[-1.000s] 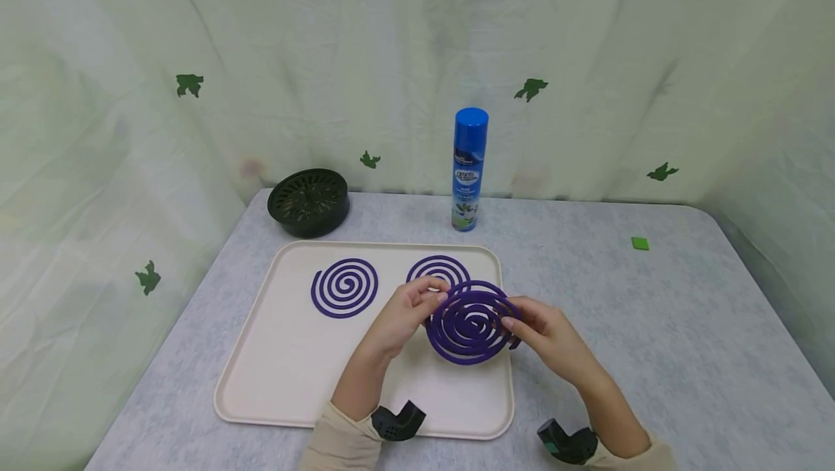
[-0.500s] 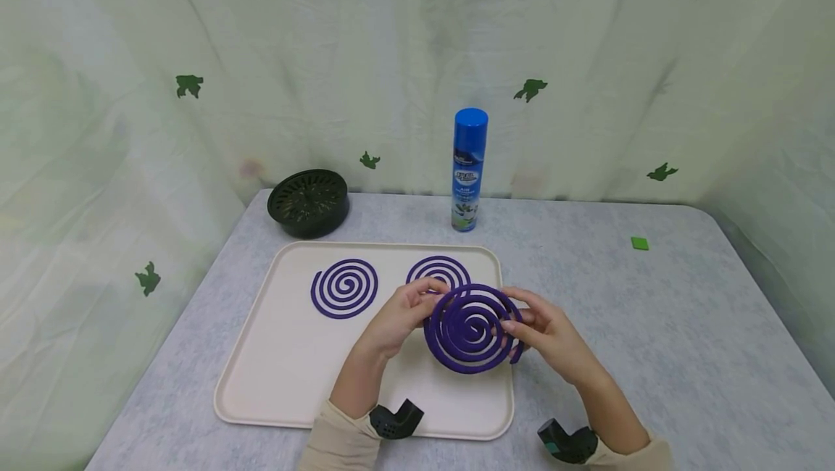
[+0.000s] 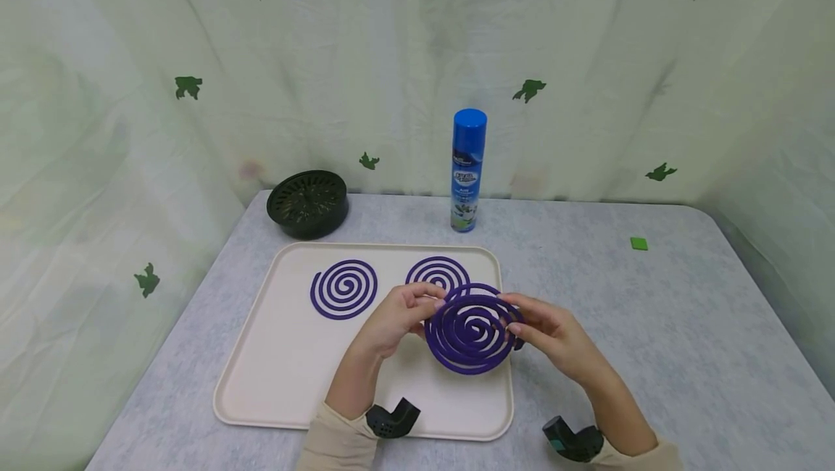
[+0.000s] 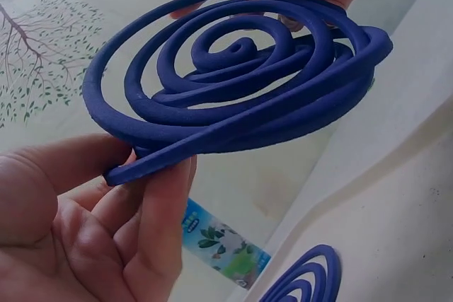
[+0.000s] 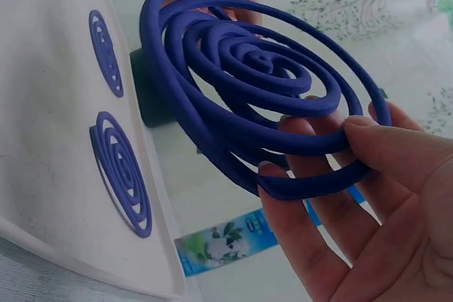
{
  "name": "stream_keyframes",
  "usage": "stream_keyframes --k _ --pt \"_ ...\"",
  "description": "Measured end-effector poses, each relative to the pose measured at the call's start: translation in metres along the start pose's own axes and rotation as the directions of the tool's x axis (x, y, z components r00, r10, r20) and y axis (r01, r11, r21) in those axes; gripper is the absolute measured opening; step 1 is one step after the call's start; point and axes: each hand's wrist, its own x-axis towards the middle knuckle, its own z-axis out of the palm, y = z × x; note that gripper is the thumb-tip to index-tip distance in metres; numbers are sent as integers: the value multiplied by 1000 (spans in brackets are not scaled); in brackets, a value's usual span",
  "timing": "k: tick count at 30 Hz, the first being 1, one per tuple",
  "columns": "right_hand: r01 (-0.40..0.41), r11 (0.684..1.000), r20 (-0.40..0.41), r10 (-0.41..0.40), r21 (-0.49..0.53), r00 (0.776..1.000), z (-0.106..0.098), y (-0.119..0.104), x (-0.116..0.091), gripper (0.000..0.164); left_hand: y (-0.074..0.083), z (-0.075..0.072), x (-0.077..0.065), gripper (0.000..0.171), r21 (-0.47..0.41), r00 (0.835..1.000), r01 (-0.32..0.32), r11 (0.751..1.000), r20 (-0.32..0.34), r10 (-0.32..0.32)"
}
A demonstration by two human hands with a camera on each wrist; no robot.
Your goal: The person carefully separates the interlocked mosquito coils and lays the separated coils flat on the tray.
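Note:
Both hands hold a pair of nested purple mosquito coils [image 3: 450, 361] up over the right part of the tray [image 3: 293, 369]. My left hand [image 3: 396, 317] pinches their left edge; in the left wrist view, its thumb and fingers meet by the flat tail end of a coil [image 4: 212, 134]. My right hand [image 3: 554, 337] grips the opposite edge. The right wrist view has its thumb on top of a ring and the fingers underneath. The two spirals cross each other, tilted apart at one side. Another purple coil [image 3: 348, 284] lies flat at the tray's back left, and one more [image 3: 437, 259] behind the held pair, partly covered.
A dark green round slotted holder [image 3: 309, 206] stands behind the tray's left corner. The blue spray can [image 3: 465, 174] is upright near the curtain. A small green square [image 3: 639, 243] lies at the right on the grey table [image 3: 685, 333].
Half a second ago the two held spirals lay closer together; now their far edges spread apart again. The right hand has shifted slightly to the right. The coils on the tray stay put.

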Motion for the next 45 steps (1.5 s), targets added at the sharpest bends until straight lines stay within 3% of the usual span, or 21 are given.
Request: stream_keyframes --k 7,15,19,24,30,33,39,45 --pt "61 998 15 -61 -16 998 1 2 1 37 0 0 0 15 80 998 28 996 52 -32" --pt "70 995 -42 -73 -76 996 2 6 1 40 -1 2 1 15 3 997 40 999 72 -40" --pt "54 994 -71 -61 -94 996 3 6 1 40 -2 2 1 21 -10 998 33 999 47 -32" --pt "48 998 -43 -50 -47 998 3 6 1 40 -4 1 2 24 -12 999 36 999 12 -36" --pt "23 999 -25 -23 24 999 3 8 3 41 -6 -1 2 23 15 996 -24 1000 92 22" --pt "-4 998 -41 7 58 999 4 9 3 41 -6 0 2 22 24 993 -21 999 119 18" --pt "1 997 -65 5 80 998 5 9 4 41 -6 1 2 22 58 996 7 998 92 -12" --pt "0 991 -44 6 130 999 5 8 3 42 -4 1 1 19 21 996 -8 1000 93 6"
